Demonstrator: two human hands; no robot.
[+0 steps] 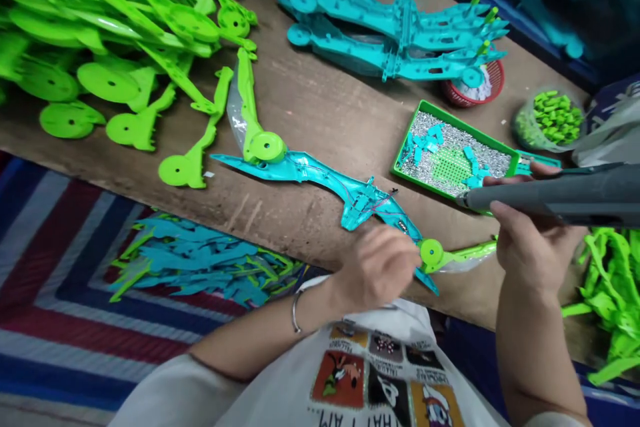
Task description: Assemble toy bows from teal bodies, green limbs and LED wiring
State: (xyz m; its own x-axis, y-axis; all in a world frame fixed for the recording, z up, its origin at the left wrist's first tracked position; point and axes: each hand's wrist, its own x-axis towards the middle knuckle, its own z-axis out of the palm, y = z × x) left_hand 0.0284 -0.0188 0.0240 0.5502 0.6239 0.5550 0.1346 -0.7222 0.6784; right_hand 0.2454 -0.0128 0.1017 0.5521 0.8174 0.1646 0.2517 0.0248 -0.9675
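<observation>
In my right hand (pixel 533 247) is a grey electric screwdriver (pixel 565 197), its tip pointing left near the front edge of a green tray (pixel 409 133) of small metal screws. My left hand (pixel 383 263) is curled and somewhat blurred, just in front of a teal toy bow shell (pixel 320 170). What its fingers hold, if anything, is hidden. The shell lies open side up, with thin wires and a black part inside. Lime-green limb pieces with round discs sit at both ends, the left disc (pixel 267 147) and the right disc (pixel 432 251).
Lime-green parts (pixel 110 20) are heaped at the left. Stacked teal shells (pixel 400 33) lie at the back, beside a red basket (pixel 493 83) and a tub of green pegs (pixel 555 120). More green parts (pixel 613 300) are at the right; a mixed pile (pixel 200 257) lies below the table edge.
</observation>
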